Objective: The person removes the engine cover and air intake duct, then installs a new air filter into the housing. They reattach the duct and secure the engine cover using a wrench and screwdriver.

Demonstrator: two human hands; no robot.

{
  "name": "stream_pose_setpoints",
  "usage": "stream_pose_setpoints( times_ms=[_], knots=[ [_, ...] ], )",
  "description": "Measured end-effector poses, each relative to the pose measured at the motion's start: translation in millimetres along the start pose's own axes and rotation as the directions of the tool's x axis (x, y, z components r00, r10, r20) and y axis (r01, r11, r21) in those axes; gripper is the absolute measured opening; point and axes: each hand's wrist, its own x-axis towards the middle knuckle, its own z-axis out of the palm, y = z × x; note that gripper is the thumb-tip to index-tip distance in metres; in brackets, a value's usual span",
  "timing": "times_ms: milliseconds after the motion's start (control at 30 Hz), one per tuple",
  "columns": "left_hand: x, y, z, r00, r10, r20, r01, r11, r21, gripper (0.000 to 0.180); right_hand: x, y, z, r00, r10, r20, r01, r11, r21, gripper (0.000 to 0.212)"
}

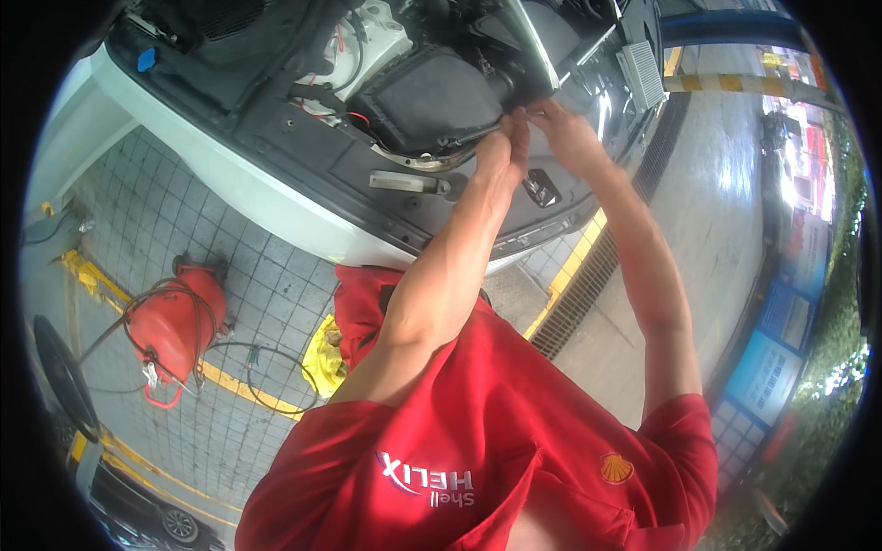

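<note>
Both my arms reach forward over the open engine bay of a white car (276,202). My left hand (505,147) is closed, with its fingertips at the front right corner of a black plastic engine-bay box (432,99). Right beside it, my right hand (565,136) bends its fingers in a pinch, and the fingertips of both hands nearly meet. Whatever they grip there is too small or hidden to make out. A pale bar-shaped object (402,182) lies on the black front panel (340,165), left of my left forearm. Between my forearms sits a small dark rectangular object (542,187).
A pale pleated filter panel (643,75) stands at the engine bay's right side. A slanting metallic rod (535,41) rises near my hands. At lower left, a red rounded machine (179,317) with looped hoses stands on the tiled floor. A floor grate (588,298) runs along the right.
</note>
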Motion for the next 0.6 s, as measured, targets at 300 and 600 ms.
stream_pose_setpoints(
  times_ms=[300, 600],
  knots=[
    [19.4, -12.0, -29.6, 0.999, 0.015, 0.043, -0.024, 0.977, 0.21, 0.01, 3.2, 11.3, -5.9, 0.993, 0.095, 0.074, -0.089, 0.993, -0.072, 0.03],
    [-29.3, -7.0, 23.8, 0.978, -0.017, 0.207, -0.006, 0.994, 0.112, 0.01, -2.7, -25.1, -46.0, 0.997, 0.056, -0.061, -0.044, 0.983, 0.178, 0.027]
  ],
)
